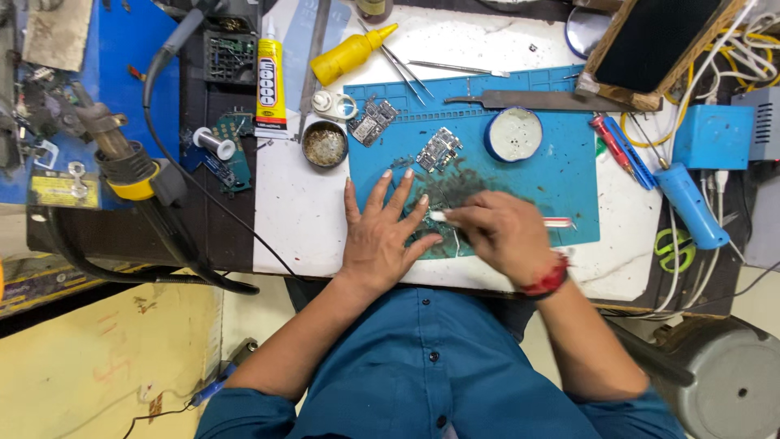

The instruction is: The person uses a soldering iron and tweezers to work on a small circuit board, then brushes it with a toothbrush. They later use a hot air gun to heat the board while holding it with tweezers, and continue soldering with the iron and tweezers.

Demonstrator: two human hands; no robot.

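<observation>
My left hand lies flat, released, pinning the board while my right grip clenches a half-finished scrubbing brush.

Matt blue rubbery mat, debris-speckled

I see slim white brush-like tool with red-and-white handle | lying nearly level, tip leftward | over dark-smeared blue silicone work mat | small circuit board beneath: mostly hidden.
</observation>
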